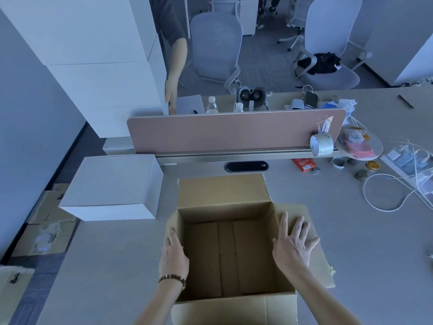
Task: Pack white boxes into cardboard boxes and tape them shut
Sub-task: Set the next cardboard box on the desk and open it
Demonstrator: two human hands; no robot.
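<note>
With the left hand (173, 254) and right hand (293, 245) lying flat-fingered (gripping nothing) on the empty cardboard box's (225, 256) side flaps, press them fully outward before loading the white box (110, 184).

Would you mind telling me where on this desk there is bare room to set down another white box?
Bare desk lies left of the open cardboard box, in front of the white box. Another bare patch lies right of the carton's right flap, below the white cable. The far right is crowded around the tape roll and the packets.
</note>
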